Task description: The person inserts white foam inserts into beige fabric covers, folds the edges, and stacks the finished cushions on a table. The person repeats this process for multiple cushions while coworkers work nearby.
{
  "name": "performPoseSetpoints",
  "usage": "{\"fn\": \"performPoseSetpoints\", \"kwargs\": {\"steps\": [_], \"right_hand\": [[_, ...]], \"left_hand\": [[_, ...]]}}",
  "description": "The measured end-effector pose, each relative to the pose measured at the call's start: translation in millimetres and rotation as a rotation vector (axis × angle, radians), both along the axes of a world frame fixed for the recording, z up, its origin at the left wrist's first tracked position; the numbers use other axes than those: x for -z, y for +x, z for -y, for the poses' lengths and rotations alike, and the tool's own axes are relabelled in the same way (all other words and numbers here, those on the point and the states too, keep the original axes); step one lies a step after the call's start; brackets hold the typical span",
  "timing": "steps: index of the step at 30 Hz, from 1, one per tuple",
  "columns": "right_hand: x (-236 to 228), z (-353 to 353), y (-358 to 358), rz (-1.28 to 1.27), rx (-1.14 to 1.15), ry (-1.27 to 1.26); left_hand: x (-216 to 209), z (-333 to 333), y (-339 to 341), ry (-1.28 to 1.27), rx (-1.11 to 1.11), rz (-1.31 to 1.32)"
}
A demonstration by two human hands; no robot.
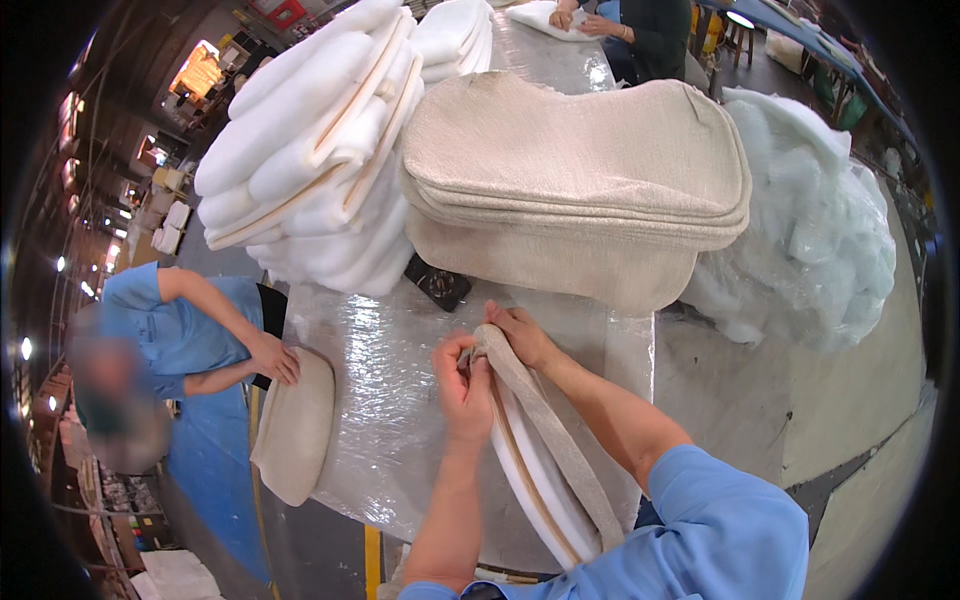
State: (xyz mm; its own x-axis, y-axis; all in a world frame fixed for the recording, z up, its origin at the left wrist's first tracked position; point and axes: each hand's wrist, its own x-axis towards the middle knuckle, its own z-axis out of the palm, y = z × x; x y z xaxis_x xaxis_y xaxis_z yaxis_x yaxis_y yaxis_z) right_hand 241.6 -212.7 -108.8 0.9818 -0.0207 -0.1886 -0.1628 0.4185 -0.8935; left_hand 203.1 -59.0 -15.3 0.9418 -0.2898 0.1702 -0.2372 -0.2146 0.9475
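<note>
A beige fabric cushion cover [545,415] lies partly around a white padded cushion insert [540,480] that has a tan layer along its middle. The piece stands on edge, running from my body toward the table's centre. At its far end my left hand [464,392] is closed, thumb and curled fingers pinching the cover's edge. Just across from it, my right hand [522,338] is closed on the same end of the cover. The insert's white side shows along the gap in the cover; its near end is hidden by my blue sleeve.
Beyond my hands sits a stack of beige covers [580,150], with white padded inserts [310,140] piled at its left. A dark item [437,284] lies below the stacks. Bagged fluffy filling [800,220] stands at right. A co-worker at left touches a beige cushion [298,430]; another works at the far end.
</note>
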Motion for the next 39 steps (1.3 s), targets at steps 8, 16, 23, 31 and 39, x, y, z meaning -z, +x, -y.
{"fn": "performPoseSetpoints", "kwargs": {"steps": [8, 16, 23, 31, 39], "right_hand": [[20.8, 1.4, -21.0, -0.146, 0.169, 0.008], [6.5, 9.0, -19.1, -0.041, 0.037, -0.001], [-51.5, 16.2, -7.9, 0.122, -0.075, 0.098], [19.4, 14.4, -4.1, -0.066, -0.162, 0.176], [-15.6, 13.7, -20.3, 0.160, -0.214, -0.134]], "left_hand": [[-9.4, 3.2, 12.6, 0.009, 0.304, -0.180], [-11.5, 18.3, -25.1, -0.025, 0.150, 0.047], [-15.6, 21.6, -40.1, 0.090, 0.005, 0.082], [-13.5, 13.2, -44.7, -0.036, -0.021, 0.051], [-11.0, 3.4, -56.0, -0.087, -0.062, 0.047]]}}
